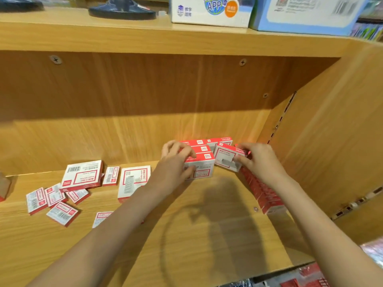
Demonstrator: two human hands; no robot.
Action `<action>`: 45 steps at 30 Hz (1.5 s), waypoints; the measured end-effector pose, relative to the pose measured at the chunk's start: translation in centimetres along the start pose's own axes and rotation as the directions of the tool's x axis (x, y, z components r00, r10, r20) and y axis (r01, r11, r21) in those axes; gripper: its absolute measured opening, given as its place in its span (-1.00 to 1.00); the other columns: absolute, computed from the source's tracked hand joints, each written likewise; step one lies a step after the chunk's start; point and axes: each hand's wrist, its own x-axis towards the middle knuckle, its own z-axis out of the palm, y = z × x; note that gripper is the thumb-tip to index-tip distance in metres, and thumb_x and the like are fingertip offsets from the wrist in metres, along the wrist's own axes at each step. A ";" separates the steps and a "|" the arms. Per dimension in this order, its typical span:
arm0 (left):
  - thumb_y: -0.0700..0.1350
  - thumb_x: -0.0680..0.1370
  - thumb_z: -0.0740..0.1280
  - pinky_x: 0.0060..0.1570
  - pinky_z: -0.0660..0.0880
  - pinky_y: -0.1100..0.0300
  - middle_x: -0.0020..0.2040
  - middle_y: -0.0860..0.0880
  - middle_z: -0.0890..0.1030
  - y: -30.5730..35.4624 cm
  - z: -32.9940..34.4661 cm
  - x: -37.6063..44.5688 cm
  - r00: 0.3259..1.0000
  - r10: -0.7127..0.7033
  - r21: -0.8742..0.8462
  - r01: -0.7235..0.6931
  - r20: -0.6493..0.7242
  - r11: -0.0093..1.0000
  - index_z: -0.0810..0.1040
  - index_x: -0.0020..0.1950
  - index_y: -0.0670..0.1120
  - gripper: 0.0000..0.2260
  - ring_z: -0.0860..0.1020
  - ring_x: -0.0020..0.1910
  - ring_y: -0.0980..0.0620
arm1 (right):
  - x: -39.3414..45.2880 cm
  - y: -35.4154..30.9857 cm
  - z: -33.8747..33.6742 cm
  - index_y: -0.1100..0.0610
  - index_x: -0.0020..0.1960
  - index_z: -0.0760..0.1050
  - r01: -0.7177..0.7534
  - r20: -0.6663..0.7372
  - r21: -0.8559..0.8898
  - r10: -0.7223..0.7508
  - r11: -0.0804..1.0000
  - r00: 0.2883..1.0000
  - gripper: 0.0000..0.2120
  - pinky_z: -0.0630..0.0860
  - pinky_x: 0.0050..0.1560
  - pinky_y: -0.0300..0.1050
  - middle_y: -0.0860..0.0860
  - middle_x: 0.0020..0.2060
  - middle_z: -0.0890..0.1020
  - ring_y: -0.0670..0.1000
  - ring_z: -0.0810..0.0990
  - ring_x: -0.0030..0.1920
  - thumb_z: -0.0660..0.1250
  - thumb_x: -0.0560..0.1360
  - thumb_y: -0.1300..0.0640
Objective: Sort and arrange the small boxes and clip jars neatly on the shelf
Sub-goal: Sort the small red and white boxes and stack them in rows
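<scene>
Wooden shelf bay (217, 235), light oak finish, back panel and right side wall enclosing: holds every task item in view; no clip jars can be seen here. Upper shelf above carries large printed cartons (211, 11) and a dark stand base (122, 11), contents not visible. Row of red cartons (262, 193) standing along the right wall, running front to back. Stacked red-and-white boxes (200, 162) at the back right, several high and deep, sealed, contents hidden; the left hand (176, 160) is curled round the front stack, thumb on its face, fingers over the top. Tilted box (227, 158), pinched by the right hand (257, 158) between the stack and the wall row, leaning rather than square. Flat large boxes (83, 176) and (133, 181) lying face-up at centre left. Loose small boxes (52, 200), scattered and overlapping at the left, unsorted. Risks, judged: pushing the tilted box into a tight gap may shove the stack askew or topple its upper tier, since the left hand steadies only the front; the wall row may slide forward if nudged; a forearm crossing the shelf could sweep the scattered small boxes off the front edge.
</scene>
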 end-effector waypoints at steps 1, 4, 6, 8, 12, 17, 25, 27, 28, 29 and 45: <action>-0.15 0.47 0.37 0.22 0.20 0.21 0.15 -0.03 0.44 0.0 0.2 0.1 1.000 -0.006 0.011 0.005 0.006 1.000 0.47 0.07 -0.12 -0.80 0.21 0.32 -0.06 | 0.7 -0.2 0.4 0.19 0.11 0.54 0.014 0.028 -0.009 -0.014 1.000 1.000 -0.77 0.38 -0.05 -0.08 0.15 -0.03 0.64 0.16 0.56 0.01 0.35 0.47 0.15; -0.16 0.46 0.39 0.21 0.27 0.16 0.14 -0.04 0.43 -0.2 0.2 0.2 1.000 -0.015 0.014 0.015 0.016 1.000 0.47 0.05 -0.11 -0.79 0.26 0.29 -0.07 | 2.1 -0.2 1.2 0.21 0.15 0.48 0.018 0.006 0.021 -0.018 1.000 1.000 -0.74 0.38 0.06 -0.09 0.14 0.06 0.52 0.15 0.51 0.07 0.34 0.47 0.21; -0.16 0.46 0.39 0.21 0.26 0.19 0.14 -0.05 0.44 -0.2 0.2 0.2 1.000 -0.017 0.003 0.017 0.010 1.000 0.47 0.05 -0.12 -0.79 0.27 0.28 -0.07 | 2.3 0.1 1.7 0.20 0.15 0.44 0.031 -0.029 0.068 -0.029 0.997 0.999 -0.72 0.39 0.06 -0.11 0.07 0.04 0.38 0.10 0.49 0.04 0.35 0.45 0.22; -0.16 0.46 0.39 0.18 0.21 0.26 0.15 -0.05 0.44 -0.2 0.3 0.0 1.000 -0.019 -0.004 0.019 -0.001 1.000 0.47 0.06 -0.13 -0.79 0.26 0.30 -0.06 | 2.3 0.2 2.3 0.21 0.12 0.40 0.076 -0.028 -0.010 -0.076 0.997 0.997 -0.71 0.40 -0.04 -0.07 0.07 0.03 0.35 0.13 0.48 0.00 0.36 0.43 0.20; -0.16 0.46 0.38 0.17 0.16 0.30 0.15 -0.06 0.44 -0.3 0.6 -0.1 1.000 -0.017 -0.014 0.016 -0.020 1.000 0.47 0.07 -0.14 -0.78 0.24 0.30 -0.04 | 2.5 0.0 3.1 0.19 0.08 0.36 0.115 -0.056 -0.090 -0.120 0.989 0.991 -0.75 0.30 -0.22 -0.14 0.10 0.05 0.38 0.11 0.47 -0.05 0.33 0.46 0.17; -0.05 0.45 0.34 0.18 0.28 0.21 0.15 -0.03 0.44 -0.8 0.0 -0.5 1.000 0.015 -0.046 -0.015 0.003 0.999 0.46 0.07 -0.14 -0.74 0.32 0.21 0.00 | 2.0 -0.2 2.9 0.20 0.14 0.37 0.104 -0.064 -0.070 -0.109 0.992 0.992 -0.75 0.28 -0.24 -0.18 0.09 0.09 0.37 0.09 0.50 -0.08 0.28 0.49 0.19; 0.12 0.43 0.14 0.08 0.36 0.08 0.04 -0.02 0.52 -6.4 -4.5 -5.0 0.992 -0.119 0.036 0.120 -0.035 0.992 0.49 0.10 -0.09 -0.61 0.49 0.06 -0.09 | -0.4 -5.6 2.7 0.21 0.03 0.49 0.220 -0.261 0.179 -0.169 0.959 0.950 -0.83 0.42 -0.14 -0.09 0.03 -0.08 0.46 -0.02 0.47 -0.18 0.23 0.45 0.27; 0.25 0.36 0.16 0.14 0.33 0.09 0.12 -0.06 0.54 -8.0 -5.8 -6.4 0.987 -0.153 0.136 0.146 0.045 0.980 0.50 0.15 -0.09 -0.46 0.47 0.13 -0.12 | -1.1 -8.2 3.8 0.19 0.00 0.50 0.318 -0.236 0.181 -0.273 0.931 0.933 -0.84 0.40 -0.16 -0.17 -0.01 -0.11 0.48 -0.07 0.45 -0.22 0.24 0.45 0.31; 0.33 0.31 0.15 0.20 0.31 0.07 0.20 -0.08 0.51 -8.6 -6.4 -7.1 0.980 -0.168 0.186 0.146 0.109 0.972 0.49 0.20 -0.08 -0.36 0.44 0.20 -0.12 | -1.4 -9.5 4.4 0.16 0.01 0.51 0.315 -0.170 0.229 -0.280 0.921 0.945 -0.84 0.39 -0.17 -0.20 -0.06 -0.13 0.46 -0.12 0.45 -0.25 0.25 0.46 0.31; 0.38 0.26 0.14 0.26 0.28 0.05 0.29 -0.08 0.46 -9.2 -7.0 -7.7 0.966 -0.186 0.228 0.144 0.179 0.963 0.46 0.26 -0.06 -0.27 0.40 0.27 -0.11 | -1.8 -10.6 5.1 0.14 0.04 0.50 0.308 -0.087 0.290 -0.296 0.906 0.951 -0.82 0.37 -0.15 -0.24 -0.14 -0.14 0.42 -0.19 0.43 -0.27 0.26 0.47 0.30; 0.09 0.29 0.49 -0.10 0.54 0.21 -0.04 0.01 0.64 -8.8 -8.8 -6.9 0.916 -0.141 -0.388 0.293 0.375 0.874 0.55 -0.10 0.09 -0.75 0.60 -0.13 0.10 | -3.7 -12.3 10.0 0.05 0.13 0.51 0.246 0.077 0.310 -0.282 0.918 0.956 -0.66 0.39 -0.05 -0.19 -0.04 0.04 0.58 -0.03 0.52 0.02 0.42 0.36 0.12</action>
